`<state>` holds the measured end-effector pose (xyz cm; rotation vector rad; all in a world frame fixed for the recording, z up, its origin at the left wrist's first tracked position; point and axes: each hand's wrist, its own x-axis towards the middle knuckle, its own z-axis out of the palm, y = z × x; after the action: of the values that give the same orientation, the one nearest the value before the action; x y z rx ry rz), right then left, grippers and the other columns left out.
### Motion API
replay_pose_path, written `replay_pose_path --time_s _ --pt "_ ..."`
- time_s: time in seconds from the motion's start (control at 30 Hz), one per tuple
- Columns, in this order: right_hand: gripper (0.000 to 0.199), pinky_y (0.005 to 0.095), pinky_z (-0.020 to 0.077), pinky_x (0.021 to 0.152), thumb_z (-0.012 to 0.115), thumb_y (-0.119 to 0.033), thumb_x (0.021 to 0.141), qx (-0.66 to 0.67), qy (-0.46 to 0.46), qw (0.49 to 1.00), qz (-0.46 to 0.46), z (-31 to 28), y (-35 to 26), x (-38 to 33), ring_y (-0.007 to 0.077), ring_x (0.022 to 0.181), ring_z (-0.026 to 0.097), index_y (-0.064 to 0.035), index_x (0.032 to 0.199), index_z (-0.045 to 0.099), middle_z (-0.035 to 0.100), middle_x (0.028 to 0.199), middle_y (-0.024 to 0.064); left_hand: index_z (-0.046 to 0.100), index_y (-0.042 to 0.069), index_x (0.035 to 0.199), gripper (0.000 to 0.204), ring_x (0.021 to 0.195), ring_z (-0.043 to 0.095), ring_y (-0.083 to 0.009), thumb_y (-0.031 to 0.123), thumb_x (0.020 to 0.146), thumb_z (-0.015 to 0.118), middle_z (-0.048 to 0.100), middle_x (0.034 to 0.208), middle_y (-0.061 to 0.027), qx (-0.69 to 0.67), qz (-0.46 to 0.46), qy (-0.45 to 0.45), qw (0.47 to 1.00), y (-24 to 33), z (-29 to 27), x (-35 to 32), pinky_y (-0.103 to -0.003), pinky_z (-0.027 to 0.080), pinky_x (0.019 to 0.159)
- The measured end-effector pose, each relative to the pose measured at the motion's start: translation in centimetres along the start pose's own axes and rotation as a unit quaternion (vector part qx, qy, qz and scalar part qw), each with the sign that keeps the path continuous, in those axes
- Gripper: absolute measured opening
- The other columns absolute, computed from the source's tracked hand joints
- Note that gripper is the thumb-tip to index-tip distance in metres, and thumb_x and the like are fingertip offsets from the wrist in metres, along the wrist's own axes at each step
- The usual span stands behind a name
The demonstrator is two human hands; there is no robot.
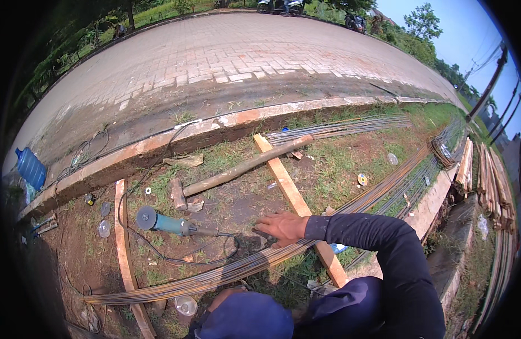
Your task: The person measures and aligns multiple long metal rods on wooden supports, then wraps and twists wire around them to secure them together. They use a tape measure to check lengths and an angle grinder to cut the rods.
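Observation:
My right hand point(283, 227) is stretched out low over the dirt, palm down, fingers apart and holding nothing. Its wrist is beside a wooden beam point(284, 181) and just beyond a long bundle of thin steel rods point(215, 281). What looks like my left hand point(225, 296) shows only as a patch of skin beside my blue-clad knee, close to the rods; its fingers are hidden. A teal angle grinder point(169, 224) with a grey disc lies on the ground left of my right hand. Past it rests a long-handled wooden mallet point(232, 173), its handle end over the beam.
A second wooden beam point(123, 237) crosses under the rods at left. The grinder's black cord point(176, 261) loops over the ground. A concrete kerb point(226, 121) separates grass from paving. More rods point(351, 125) lie beyond, bamboo poles point(495, 186) at right, and a blue water jug point(31, 168) at far left.

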<state>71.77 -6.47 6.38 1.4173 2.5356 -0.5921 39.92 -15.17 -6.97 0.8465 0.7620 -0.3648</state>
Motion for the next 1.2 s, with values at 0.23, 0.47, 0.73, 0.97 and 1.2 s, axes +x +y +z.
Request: replay_pose_path --time_s 0.23,0.47,0.73,0.97,1.2 --pt "0.051 0.049 0.0528 0.093 0.07 -0.039 0.088 -0.023 0.094 0.989 0.114 -9.5 2.9 -1.0 0.0387 0.113 0.064 -0.0002 0.121 0.063 0.064 0.121 0.0197 0.068 0.002 0.106 0.021 0.087 0.062 -0.0103 0.021 0.102 0.061 0.067 0.099 -0.0027 -0.086 0.168 0.03 0.982 10.1 0.9 -3.7 -0.028 0.049 0.078" --pt "0.038 0.031 0.0518 0.078 0.059 -0.032 0.103 0.412 0.533 0.738 0.03 -17.6 0.4 -6.9 0.0146 0.093 0.065 0.0027 0.117 0.068 0.071 0.105 0.0091 0.07 0.003 0.106 0.021 0.087 0.058 -0.011 0.022 0.1 0.064 0.063 0.095 0.0 0.078 0.491 0.205 0.843 32.8 5.0 -15.6 -0.03 0.046 0.083" --pt "0.048 0.0303 0.0536 0.077 0.048 -0.037 0.107 0.693 0.389 0.599 -0.097 -17.4 -4.2 -13.4 0.0169 0.093 0.067 0.0043 0.126 0.062 0.069 0.112 0.0131 0.067 0.006 0.113 0.018 0.1 0.062 -0.0125 0.014 0.097 0.066 0.068 0.105 -0.0013 0.127 0.598 0.172 0.773 37.8 14.9 -17.9 -0.032 0.047 0.088" --pt "0.044 0.0276 0.0537 0.07 0.056 -0.036 0.105 0.73 0.377 0.567 -0.059 -13.3 -3.4 -14.7 0.0152 0.09 0.068 0.003 0.124 0.063 0.07 0.111 0.0133 0.066 0.007 0.114 0.019 0.116 0.058 -0.0176 0.019 0.099 0.067 0.063 0.124 -0.0055 -0.007 0.569 0.102 0.816 35.2 14.8 -11.0 -0.04 0.046 0.101" --pt "0.027 0.0232 0.0525 0.063 0.063 -0.023 0.101 0.776 0.364 0.513 -0.053 -13.1 -3.5 -15.4 0.0113 0.082 0.068 0.0006 0.115 0.065 0.071 0.102 0.0082 0.066 0.005 0.116 0.019 0.119 0.06 -0.0214 0.013 0.098 0.066 0.065 0.126 -0.0102 0.052 0.584 0.066 0.808 35.1 15.2 -10.6 -0.042 0.048 0.102"
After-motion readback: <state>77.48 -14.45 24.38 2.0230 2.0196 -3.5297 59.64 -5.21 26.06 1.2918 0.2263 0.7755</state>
